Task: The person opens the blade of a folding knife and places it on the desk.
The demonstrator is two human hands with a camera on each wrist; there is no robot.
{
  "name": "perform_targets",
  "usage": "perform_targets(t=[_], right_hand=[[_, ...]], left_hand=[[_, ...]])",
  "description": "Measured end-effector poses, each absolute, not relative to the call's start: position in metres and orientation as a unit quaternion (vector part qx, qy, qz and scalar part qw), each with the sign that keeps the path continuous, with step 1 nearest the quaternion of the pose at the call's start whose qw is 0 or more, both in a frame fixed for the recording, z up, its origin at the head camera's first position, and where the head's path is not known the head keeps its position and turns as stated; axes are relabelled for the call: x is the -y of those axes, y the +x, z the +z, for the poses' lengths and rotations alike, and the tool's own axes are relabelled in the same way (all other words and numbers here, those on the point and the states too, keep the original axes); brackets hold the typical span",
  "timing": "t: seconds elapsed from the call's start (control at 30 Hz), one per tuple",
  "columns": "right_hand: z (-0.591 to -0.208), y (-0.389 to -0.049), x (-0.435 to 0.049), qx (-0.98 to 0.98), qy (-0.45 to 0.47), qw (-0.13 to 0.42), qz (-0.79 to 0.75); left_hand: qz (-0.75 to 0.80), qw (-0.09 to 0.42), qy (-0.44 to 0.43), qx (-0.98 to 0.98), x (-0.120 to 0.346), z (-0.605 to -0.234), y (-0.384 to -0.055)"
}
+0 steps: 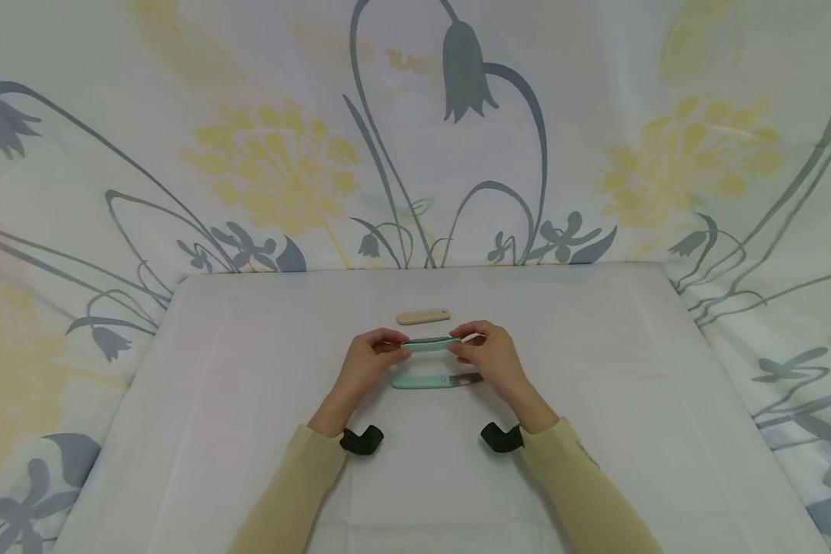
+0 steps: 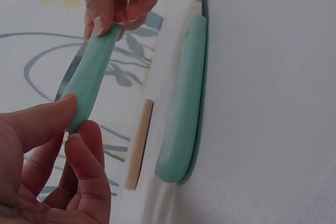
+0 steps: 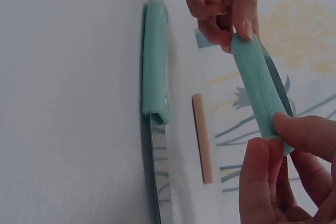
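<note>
A teal folding knife (image 1: 429, 345) is held level above the table between both hands. Its metal blade lies folded along the handle, showing at one side in both wrist views. My left hand (image 1: 367, 362) pinches one end between thumb and fingertips; my right hand (image 1: 492, 358) pinches the other end the same way. On the table just below lies a second teal folding knife (image 1: 421, 382), its blade out and pointing right. Part of that blade is behind the right hand in the head view. Farther back lies a slim beige piece (image 1: 424, 316), its exact kind unclear.
A white cloth covers the table (image 1: 235, 431). Behind it and at the sides hangs a curtain (image 1: 415, 154) printed with grey and yellow flowers. Dark wrist mounts (image 1: 362, 440) stick out from the yellow sleeves (image 1: 582, 492).
</note>
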State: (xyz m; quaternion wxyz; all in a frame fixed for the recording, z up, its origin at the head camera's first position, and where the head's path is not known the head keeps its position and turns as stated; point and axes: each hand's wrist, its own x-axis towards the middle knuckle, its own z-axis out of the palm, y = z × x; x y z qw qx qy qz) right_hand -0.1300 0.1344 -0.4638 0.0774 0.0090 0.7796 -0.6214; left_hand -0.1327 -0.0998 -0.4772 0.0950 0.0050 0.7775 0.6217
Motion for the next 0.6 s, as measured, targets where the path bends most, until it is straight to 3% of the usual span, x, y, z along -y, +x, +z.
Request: perform_targets(t=[0.23, 0.6], right_hand=[[-0.467, -0.122, -0.142, -0.798, -0.005, 0.091, -0.596], [-0.463, -0.104, -0.145, -0.847, -0.036, 0.066, -0.527]], left_hand=[[0.646, 0.111, 0.021, -0.755, 0.099, -0.479, -0.125], [0.666, 0.127, 0.028, -0.734, 0.097, -0.479, -0.112]])
